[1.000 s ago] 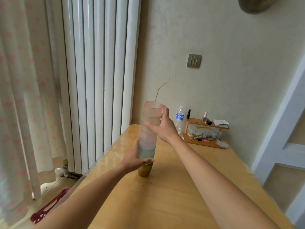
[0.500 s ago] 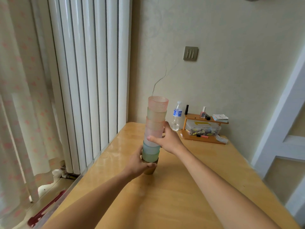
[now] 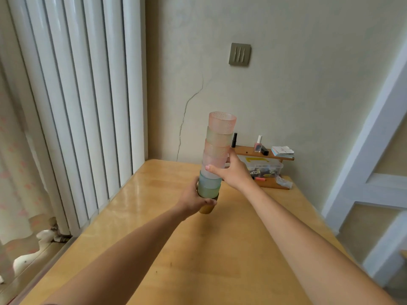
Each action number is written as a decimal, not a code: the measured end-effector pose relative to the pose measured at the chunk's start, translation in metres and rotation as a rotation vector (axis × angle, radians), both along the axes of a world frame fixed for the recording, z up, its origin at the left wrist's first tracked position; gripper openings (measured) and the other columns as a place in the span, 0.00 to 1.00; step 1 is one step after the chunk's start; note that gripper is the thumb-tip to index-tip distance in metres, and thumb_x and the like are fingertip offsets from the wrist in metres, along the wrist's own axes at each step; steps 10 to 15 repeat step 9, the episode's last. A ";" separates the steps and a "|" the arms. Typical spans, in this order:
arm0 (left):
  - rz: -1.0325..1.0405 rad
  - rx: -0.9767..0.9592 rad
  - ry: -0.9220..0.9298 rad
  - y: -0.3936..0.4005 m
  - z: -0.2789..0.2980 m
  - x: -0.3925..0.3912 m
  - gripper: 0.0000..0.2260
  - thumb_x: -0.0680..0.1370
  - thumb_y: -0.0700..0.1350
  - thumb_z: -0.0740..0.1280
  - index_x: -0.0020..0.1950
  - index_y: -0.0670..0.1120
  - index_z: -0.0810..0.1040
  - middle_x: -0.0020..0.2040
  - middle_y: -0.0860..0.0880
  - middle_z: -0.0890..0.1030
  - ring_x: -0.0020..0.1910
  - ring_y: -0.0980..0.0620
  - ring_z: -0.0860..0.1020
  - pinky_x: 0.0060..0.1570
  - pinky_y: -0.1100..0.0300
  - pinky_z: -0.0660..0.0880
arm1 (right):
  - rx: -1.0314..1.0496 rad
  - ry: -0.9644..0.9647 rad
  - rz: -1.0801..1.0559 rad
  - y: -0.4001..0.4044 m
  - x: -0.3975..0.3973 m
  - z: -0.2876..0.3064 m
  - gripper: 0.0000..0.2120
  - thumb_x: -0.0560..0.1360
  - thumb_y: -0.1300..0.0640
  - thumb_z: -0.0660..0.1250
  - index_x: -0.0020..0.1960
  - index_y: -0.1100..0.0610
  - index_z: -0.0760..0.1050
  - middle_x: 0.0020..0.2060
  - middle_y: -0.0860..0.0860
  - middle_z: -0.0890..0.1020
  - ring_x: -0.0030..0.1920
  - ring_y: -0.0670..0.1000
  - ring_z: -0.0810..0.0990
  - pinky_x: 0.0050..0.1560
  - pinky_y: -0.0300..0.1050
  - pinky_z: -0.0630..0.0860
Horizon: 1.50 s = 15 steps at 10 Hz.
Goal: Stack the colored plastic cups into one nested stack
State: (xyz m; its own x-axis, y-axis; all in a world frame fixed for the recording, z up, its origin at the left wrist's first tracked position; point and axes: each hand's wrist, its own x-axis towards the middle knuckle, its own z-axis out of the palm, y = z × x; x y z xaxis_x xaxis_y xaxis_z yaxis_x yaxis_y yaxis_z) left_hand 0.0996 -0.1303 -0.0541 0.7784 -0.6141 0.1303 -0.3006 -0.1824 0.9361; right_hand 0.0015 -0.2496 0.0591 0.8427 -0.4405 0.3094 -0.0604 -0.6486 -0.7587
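My left hand (image 3: 193,200) wraps the amber bottom cup (image 3: 207,209) on the table (image 3: 198,260); beyond it, my right hand (image 3: 233,172) pinches the cup stack (image 3: 217,155) midway. Above those fingers it leans, so I judge a sideways nudge could topple it.

One nested stack of cups (image 3: 217,155), frosted translucent plastic, all mouths up; it stands roughly upright, leaning slightly toward 1 o'clock; top cup (image 3: 222,122) is pink with a textured wall, its rim open and round; below it a pale green band, then pink and paler pink bands, then a blue-green and a green band; the bottom cup (image 3: 207,209) is amber-brown, mostly covered; whether its base touches the surface beneath cannot be told.
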 end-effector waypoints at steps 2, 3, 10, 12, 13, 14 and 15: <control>0.012 0.009 0.061 -0.020 -0.011 0.015 0.41 0.68 0.39 0.85 0.77 0.49 0.69 0.62 0.49 0.80 0.62 0.47 0.80 0.57 0.57 0.77 | 0.013 0.024 -0.004 -0.021 0.017 -0.010 0.39 0.71 0.44 0.78 0.76 0.48 0.63 0.72 0.49 0.77 0.71 0.54 0.76 0.63 0.49 0.73; 0.002 0.007 0.084 -0.023 -0.015 0.020 0.42 0.68 0.40 0.85 0.78 0.50 0.68 0.65 0.49 0.79 0.64 0.47 0.79 0.58 0.56 0.77 | 0.006 0.023 -0.008 -0.024 0.022 -0.015 0.40 0.71 0.43 0.78 0.76 0.48 0.63 0.72 0.49 0.77 0.71 0.55 0.76 0.64 0.50 0.73; 0.253 0.191 0.135 -0.020 -0.017 0.001 0.49 0.75 0.40 0.80 0.87 0.48 0.53 0.81 0.39 0.66 0.77 0.38 0.71 0.69 0.48 0.76 | 0.034 0.112 -0.056 -0.021 0.021 -0.049 0.46 0.70 0.44 0.80 0.78 0.53 0.59 0.76 0.53 0.72 0.74 0.58 0.73 0.69 0.56 0.75; 0.253 0.191 0.135 -0.020 -0.017 0.001 0.49 0.75 0.40 0.80 0.87 0.48 0.53 0.81 0.39 0.66 0.77 0.38 0.71 0.69 0.48 0.76 | 0.034 0.112 -0.056 -0.021 0.021 -0.049 0.46 0.70 0.44 0.80 0.78 0.53 0.59 0.76 0.53 0.72 0.74 0.58 0.73 0.69 0.56 0.75; 0.253 0.191 0.135 -0.020 -0.017 0.001 0.49 0.75 0.40 0.80 0.87 0.48 0.53 0.81 0.39 0.66 0.77 0.38 0.71 0.69 0.48 0.76 | 0.034 0.112 -0.056 -0.021 0.021 -0.049 0.46 0.70 0.44 0.80 0.78 0.53 0.59 0.76 0.53 0.72 0.74 0.58 0.73 0.69 0.56 0.75; 0.253 0.191 0.135 -0.020 -0.017 0.001 0.49 0.75 0.40 0.80 0.87 0.48 0.53 0.81 0.39 0.66 0.77 0.38 0.71 0.69 0.48 0.76 | 0.034 0.112 -0.056 -0.021 0.021 -0.049 0.46 0.70 0.44 0.80 0.78 0.53 0.59 0.76 0.53 0.72 0.74 0.58 0.73 0.69 0.56 0.75; 0.253 0.191 0.135 -0.020 -0.017 0.001 0.49 0.75 0.40 0.80 0.87 0.48 0.53 0.81 0.39 0.66 0.77 0.38 0.71 0.69 0.48 0.76 | 0.034 0.112 -0.056 -0.021 0.021 -0.049 0.46 0.70 0.44 0.80 0.78 0.53 0.59 0.76 0.53 0.72 0.74 0.58 0.73 0.69 0.56 0.75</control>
